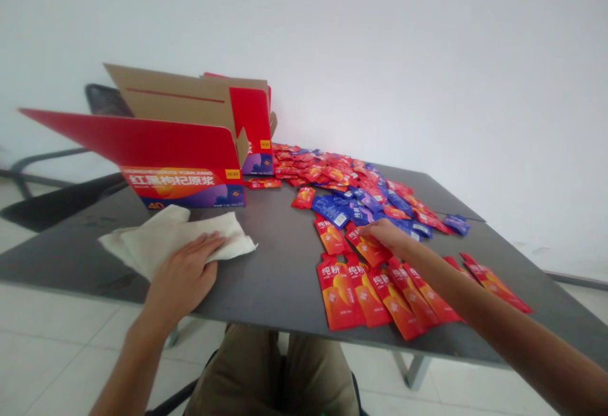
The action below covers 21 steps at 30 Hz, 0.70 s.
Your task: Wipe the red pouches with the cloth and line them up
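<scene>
My left hand point(187, 270) lies flat on a folded white cloth point(152, 239) at the left of the table, fingers stretched out over it. My right hand point(387, 233) reaches to the near edge of a pile of sachets, its fingers closed at the top corner of a red sachet point(368, 248); the fingertips are partly hidden. Just left of that one is another red sachet point(331, 237). In front of both, several red sachets point(339, 296) lie in an overlapping row. My right forearm covers part of this row.
Red and blue sachets form a heap point(342, 175) along the back of the grey table point(280, 277). At the left stand open red cartons, a front carton point(190, 182) with raised flaps and another carton point(256, 125) behind. A black chair point(61, 197) is beyond the left edge.
</scene>
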### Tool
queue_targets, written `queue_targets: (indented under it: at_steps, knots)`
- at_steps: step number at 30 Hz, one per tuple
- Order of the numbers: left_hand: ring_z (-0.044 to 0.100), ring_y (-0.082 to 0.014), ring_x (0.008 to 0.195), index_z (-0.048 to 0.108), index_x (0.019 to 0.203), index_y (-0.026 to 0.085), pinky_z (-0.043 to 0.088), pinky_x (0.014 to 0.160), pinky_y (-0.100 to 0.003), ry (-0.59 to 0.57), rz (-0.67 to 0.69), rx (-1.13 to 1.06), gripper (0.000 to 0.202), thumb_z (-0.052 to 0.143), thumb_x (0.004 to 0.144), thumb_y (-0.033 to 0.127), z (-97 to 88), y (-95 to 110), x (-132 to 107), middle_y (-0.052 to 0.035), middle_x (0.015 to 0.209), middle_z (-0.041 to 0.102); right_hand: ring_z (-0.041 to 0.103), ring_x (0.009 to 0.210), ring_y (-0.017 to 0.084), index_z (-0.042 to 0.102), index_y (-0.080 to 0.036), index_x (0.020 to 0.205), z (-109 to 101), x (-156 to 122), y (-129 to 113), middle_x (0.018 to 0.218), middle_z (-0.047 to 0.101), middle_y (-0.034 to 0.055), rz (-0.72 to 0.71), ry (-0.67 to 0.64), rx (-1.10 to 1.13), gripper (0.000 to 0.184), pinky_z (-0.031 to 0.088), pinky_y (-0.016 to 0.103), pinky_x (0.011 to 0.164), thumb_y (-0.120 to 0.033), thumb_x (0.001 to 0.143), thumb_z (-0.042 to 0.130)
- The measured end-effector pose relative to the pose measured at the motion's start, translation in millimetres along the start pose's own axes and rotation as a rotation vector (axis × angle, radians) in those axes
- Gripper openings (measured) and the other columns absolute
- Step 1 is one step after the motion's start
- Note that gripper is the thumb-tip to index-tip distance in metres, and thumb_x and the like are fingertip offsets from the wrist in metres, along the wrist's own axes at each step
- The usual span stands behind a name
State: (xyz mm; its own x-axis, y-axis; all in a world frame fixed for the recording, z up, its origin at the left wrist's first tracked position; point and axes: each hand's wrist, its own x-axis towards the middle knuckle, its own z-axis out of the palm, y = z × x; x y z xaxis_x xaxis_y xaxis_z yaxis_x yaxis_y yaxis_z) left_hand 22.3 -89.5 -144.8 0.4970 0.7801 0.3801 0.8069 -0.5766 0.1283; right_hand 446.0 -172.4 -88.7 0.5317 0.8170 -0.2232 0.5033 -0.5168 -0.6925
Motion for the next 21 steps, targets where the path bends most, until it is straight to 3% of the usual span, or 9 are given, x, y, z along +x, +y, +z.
queue_targets:
  at_steps: [5,9,13,17,21]
  knots:
    - [0.051,-0.0255,0.127,0.056,0.132,0.013,0.038,0.11,-0.042,0.009,0.012,-0.007,0.053,0.033,0.085,0.019,0.1,0.1,0.1,-0.0067,0.134,0.059,0.048,0.044,0.01,0.069,-0.012,0.072,7.4,1.9,0.6,0.049,0.056,-0.0013,-0.01,0.094,-0.128,0.02,0.031,0.02,0.04,-0.031,0.074,0.064]
    - [0.051,-0.026,0.127,0.056,0.132,0.014,0.039,0.109,-0.043,0.008,0.001,-0.003,0.053,0.033,0.085,0.019,0.2,-0.7,-0.1,-0.0068,0.134,0.059,0.058,0.055,0.014,0.072,-0.013,0.076,8.0,3.0,0.1,0.059,0.064,0.0016,-0.057,0.166,-0.227,0.021,0.037,0.021,0.047,-0.032,0.076,0.063]
    - [0.051,-0.0251,0.127,0.056,0.131,0.013,0.038,0.11,-0.042,-0.003,-0.001,-0.009,0.053,0.033,0.085,0.019,1.2,-1.8,-0.2,-0.0081,0.134,0.058,0.067,0.076,0.021,0.072,-0.012,0.09,14.9,-1.3,0.3,0.081,0.072,0.0082,-0.116,0.228,-0.302,0.023,0.047,0.024,0.061,-0.028,0.078,0.062]
    - [0.051,-0.0247,0.127,0.057,0.131,0.014,0.037,0.11,-0.042,0.001,-0.019,-0.018,0.053,0.035,0.083,0.018,1.0,-0.6,0.2,-0.0073,0.134,0.058,0.068,0.091,0.026,0.071,-0.013,0.096,17.3,-9.8,0.9,0.095,0.073,0.0118,-0.199,0.253,-0.361,0.024,0.05,0.029,0.076,-0.023,0.075,0.064]
    - [0.051,-0.0253,0.127,0.058,0.129,0.015,0.037,0.11,-0.043,0.005,-0.028,-0.05,0.052,0.037,0.082,0.017,-1.2,2.8,0.1,-0.0068,0.133,0.059,0.068,0.094,0.03,0.07,-0.014,0.098,4.3,-16.7,-7.3,0.098,0.073,0.0145,-0.276,0.283,-0.399,0.024,0.05,0.034,0.081,-0.023,0.076,0.064]
